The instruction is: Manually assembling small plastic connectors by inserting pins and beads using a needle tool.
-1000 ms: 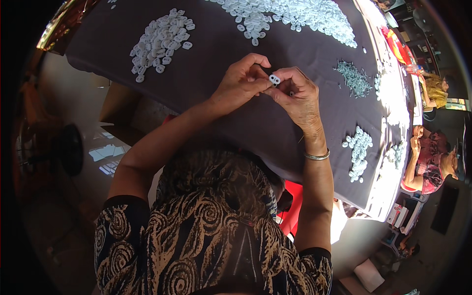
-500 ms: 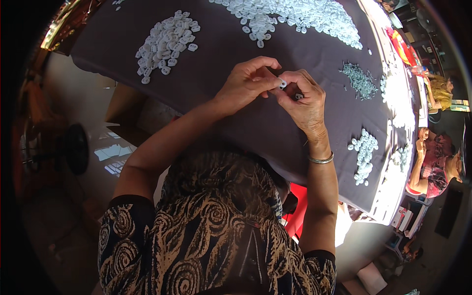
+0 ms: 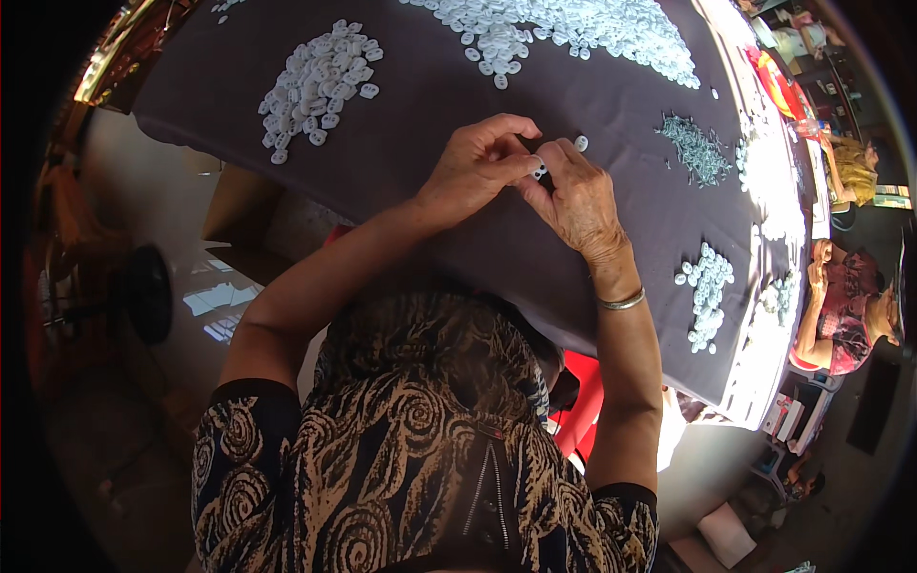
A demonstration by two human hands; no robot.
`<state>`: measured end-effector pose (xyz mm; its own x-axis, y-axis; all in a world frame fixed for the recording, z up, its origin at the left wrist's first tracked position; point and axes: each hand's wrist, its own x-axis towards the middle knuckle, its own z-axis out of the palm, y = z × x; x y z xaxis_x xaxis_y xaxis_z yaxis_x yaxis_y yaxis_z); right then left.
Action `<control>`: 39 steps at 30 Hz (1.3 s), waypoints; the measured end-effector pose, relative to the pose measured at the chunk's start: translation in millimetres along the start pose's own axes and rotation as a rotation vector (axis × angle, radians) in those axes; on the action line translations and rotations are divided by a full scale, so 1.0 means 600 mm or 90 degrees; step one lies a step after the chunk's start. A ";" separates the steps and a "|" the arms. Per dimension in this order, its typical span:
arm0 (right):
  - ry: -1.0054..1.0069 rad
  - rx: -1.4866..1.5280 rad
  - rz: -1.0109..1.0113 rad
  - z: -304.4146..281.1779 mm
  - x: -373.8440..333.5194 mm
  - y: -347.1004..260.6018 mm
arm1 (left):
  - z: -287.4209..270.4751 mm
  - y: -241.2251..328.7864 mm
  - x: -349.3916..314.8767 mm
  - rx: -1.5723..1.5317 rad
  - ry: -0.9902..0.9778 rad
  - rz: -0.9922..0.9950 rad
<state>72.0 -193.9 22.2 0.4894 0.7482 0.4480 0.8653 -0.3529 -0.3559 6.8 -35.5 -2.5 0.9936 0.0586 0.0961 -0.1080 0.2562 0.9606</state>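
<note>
My left hand (image 3: 478,164) and my right hand (image 3: 575,199) meet over the dark tablecloth, fingertips almost touching. Pinched between them is a small white plastic piece (image 3: 541,172) with dark holes, partly covered by my fingers. Both hands are closed at the tips. Another white oval piece (image 3: 581,143) shows just beyond my right knuckles; whether it lies on the cloth or touches the fingers, I cannot tell. What the curled right fingers hide underneath is out of sight.
White oval pieces form a heap (image 3: 320,86) at far left, a large spread (image 3: 592,29) at the back and a small pile (image 3: 707,296) at right. Thin grey-green bits, perhaps screws (image 3: 697,151), lie at right. Beyond the sunlit table edge, people (image 3: 850,306) sit.
My right hand has turned over, its back now facing up, and its fingers have closed nearer the left fingertips. A white oval piece now shows beyond the right knuckles.
</note>
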 end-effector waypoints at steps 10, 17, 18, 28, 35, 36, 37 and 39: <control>-0.027 -0.003 -0.011 0.012 -0.012 0.006 | 0.014 -0.004 -0.009 -0.067 -0.010 -0.023; -0.020 -0.032 0.013 0.000 -0.011 -0.014 | 0.014 0.009 -0.016 -0.121 -0.022 -0.113; -0.020 -0.032 0.014 -0.001 -0.011 -0.015 | 0.014 0.006 -0.014 -0.121 -0.023 -0.113; -0.006 -0.117 0.047 0.004 -0.012 -0.009 | 0.014 0.001 -0.005 0.108 -0.005 0.073; -0.011 -0.102 0.053 0.000 -0.009 -0.010 | 0.003 -0.004 0.002 0.106 0.010 0.111; -0.011 -0.101 0.054 -0.002 -0.008 -0.010 | 0.002 -0.004 0.002 0.077 0.003 0.107; -0.033 -0.083 0.060 -0.004 -0.008 -0.012 | 0.001 -0.004 0.001 0.076 0.003 0.106; -0.054 -0.064 0.068 -0.002 -0.009 -0.013 | 0.000 -0.001 0.000 0.054 0.020 0.062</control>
<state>62.8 -196.1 23.5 0.5719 0.7469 0.3393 0.8174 -0.4840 -0.3124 7.0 -35.8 -2.9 0.9770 0.1094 0.1832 -0.1997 0.1660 0.9657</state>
